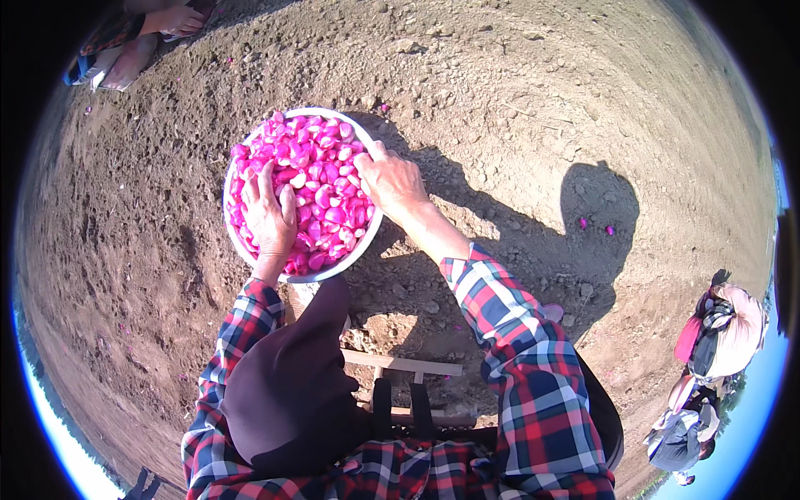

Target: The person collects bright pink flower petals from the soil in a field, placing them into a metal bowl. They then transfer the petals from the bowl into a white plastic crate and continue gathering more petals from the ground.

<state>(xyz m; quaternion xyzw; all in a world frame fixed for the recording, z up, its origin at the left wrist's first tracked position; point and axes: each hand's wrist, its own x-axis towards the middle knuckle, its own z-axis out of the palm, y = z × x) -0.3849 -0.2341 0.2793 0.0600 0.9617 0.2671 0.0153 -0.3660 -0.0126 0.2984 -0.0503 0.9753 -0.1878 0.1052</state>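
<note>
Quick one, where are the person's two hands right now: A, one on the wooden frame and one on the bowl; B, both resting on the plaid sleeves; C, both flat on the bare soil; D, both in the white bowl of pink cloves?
D: the left hand lies on the pink cloves and the right hand reaches in at the rim of the white bowl.

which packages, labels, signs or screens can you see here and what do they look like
None in view. The only container is a round white bowl on the bare soil, full of pink cloves, with the left hand and right hand resting in it.
</note>
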